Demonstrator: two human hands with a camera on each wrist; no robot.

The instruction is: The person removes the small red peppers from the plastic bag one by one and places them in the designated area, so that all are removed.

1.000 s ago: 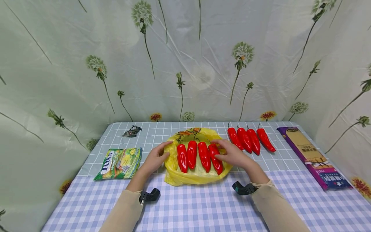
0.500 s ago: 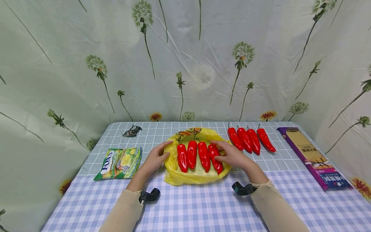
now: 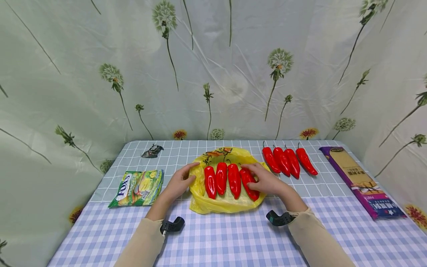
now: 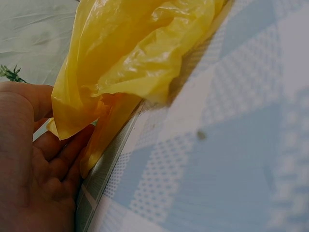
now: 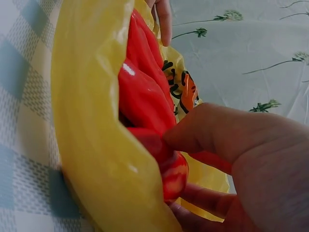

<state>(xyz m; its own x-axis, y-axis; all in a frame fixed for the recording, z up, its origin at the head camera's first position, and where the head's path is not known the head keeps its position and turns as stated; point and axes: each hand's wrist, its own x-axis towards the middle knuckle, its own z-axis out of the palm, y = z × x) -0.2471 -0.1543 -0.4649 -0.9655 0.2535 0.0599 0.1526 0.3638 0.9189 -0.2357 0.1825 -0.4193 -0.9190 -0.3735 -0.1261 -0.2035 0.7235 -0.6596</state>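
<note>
A yellow plastic bag lies spread at the table's middle, its rim turned up around several red chili peppers. At the bag's left rim, my left hand holds the plastic; in the left wrist view the yellow film hides the ends of its fingers. My right hand reaches over the right rim and grips the rightmost pepper in the bag. In the right wrist view the thumb presses on that red pepper, with other fingers on its far side, partly hidden.
Several more red peppers lie in a row behind my right hand. A purple and tan pasta packet is at far right. To the left are a green FOX'S candy bag and a small black packet. A flowered curtain stands behind.
The rightmost pepper in the bag has tilted a little more, its lower end shifting right. My right hand has moved slightly left and nearer to me. The left hand stays put.
</note>
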